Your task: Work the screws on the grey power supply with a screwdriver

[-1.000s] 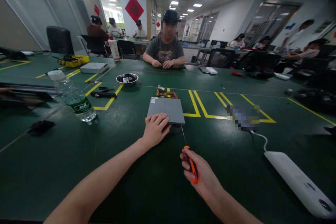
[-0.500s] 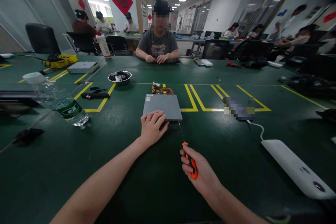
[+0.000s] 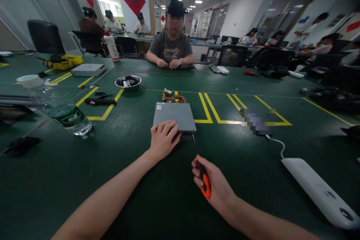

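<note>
A flat grey metal box (image 3: 176, 114) lies on the green table, with a small white label at its far left corner and a bundle of coloured cables (image 3: 174, 97) behind it. My left hand (image 3: 164, 138) rests on the box's near left part, fingers spread over the top and thumb at the near edge. In my right hand (image 3: 210, 180) is an orange and black screwdriver (image 3: 205, 184), gripped by its handle. Its thin shaft points up to the near right corner of the box; whether the tip sits in a screw is too small to tell.
On the left are a plastic water bottle (image 3: 66, 114), a black tool (image 3: 100, 102) and a metal bowl (image 3: 128, 82) of dark parts. A phone (image 3: 256, 122) is cabled to a white device (image 3: 317, 191) at the right. A person (image 3: 170, 48) sits opposite.
The screwdriver handle has turned in my right hand and shows a different side of its orange and black pattern. My left hand stays on the box. The view has shifted slightly.
</note>
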### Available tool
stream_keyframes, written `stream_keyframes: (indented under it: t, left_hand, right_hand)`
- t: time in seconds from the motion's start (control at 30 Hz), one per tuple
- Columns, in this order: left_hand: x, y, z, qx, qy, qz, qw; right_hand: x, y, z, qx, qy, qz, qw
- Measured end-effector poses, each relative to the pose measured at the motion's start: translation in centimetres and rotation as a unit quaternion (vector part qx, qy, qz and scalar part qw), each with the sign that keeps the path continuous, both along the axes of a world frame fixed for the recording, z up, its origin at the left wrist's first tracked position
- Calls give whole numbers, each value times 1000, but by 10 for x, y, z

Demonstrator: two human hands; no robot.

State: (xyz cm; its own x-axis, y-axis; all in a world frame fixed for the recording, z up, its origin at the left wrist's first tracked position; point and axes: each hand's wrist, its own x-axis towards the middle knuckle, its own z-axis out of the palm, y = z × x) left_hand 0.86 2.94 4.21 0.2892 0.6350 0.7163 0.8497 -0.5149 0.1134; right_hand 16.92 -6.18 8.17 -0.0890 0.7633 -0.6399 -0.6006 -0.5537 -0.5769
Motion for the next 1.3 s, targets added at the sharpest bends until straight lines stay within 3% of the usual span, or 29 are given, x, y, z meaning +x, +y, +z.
stream_keyframes:
  t: [0.23,0.37,0.6,0.77,1.3]
  left_hand:
    - [0,2,1,-2,-1,12,1000]
    - [2,-1,2,-12,4,22,1000]
    - [23,-10,12,-43,5,53,998]
    - [39,-10,8,-24,-26,89,995]
    - [46,-4,0,-11,-50,133,990]
  right_hand:
    - [9,4,-14,3,19,66,998]
    - [9,6,-23,21,13,67,997]
    - [12,0,-23,56,18,63,996]
    - [14,-2,-26,43,25,82,995]
    - [9,0,-24,22,8,69,997]
